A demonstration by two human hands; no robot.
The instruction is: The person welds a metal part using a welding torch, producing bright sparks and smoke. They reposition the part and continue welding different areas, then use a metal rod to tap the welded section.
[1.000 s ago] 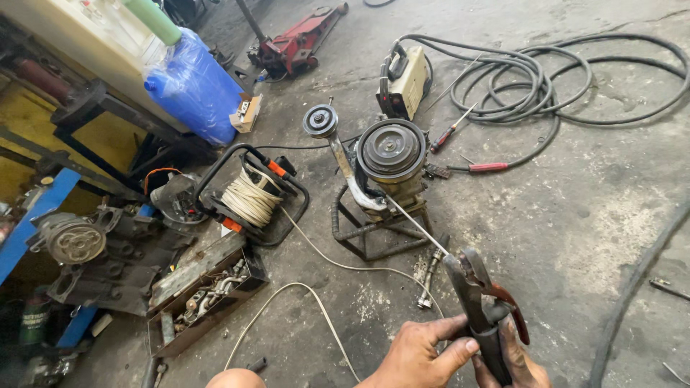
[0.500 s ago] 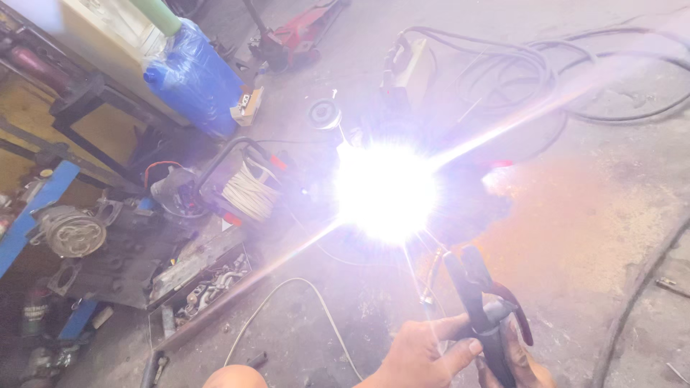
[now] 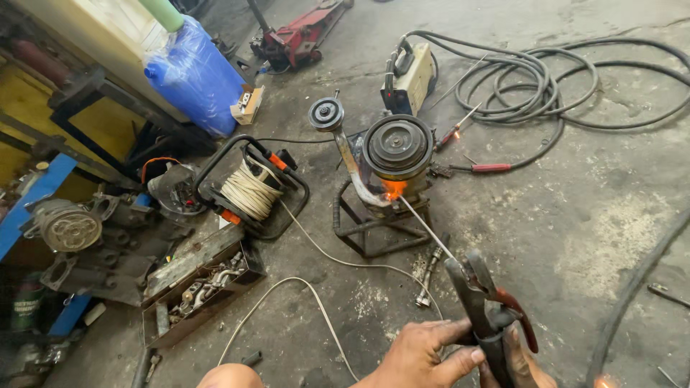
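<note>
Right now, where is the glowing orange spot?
In the head view, the glowing orange spot sits centre frame at the welding rod's tip, low on the round metal part on the metal stand.

Place: we are in a repair workshop, working on the ground.
Floor: we see stained bare concrete (image 3: pixel 575 215).
Welding gear: a small welding machine (image 3: pixel 411 75) with coiled black cables (image 3: pixel 546 79).
Tools: an open toolbox (image 3: pixel 198 291), a red floor jack (image 3: pixel 298 36), an extension cord reel (image 3: pixel 251 188).
Parts: greasy engine components (image 3: pixel 68 226) by us.

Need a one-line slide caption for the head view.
Both hands grip an electrode holder; its rod touches a glowing weld on a pulley assembly.
</note>
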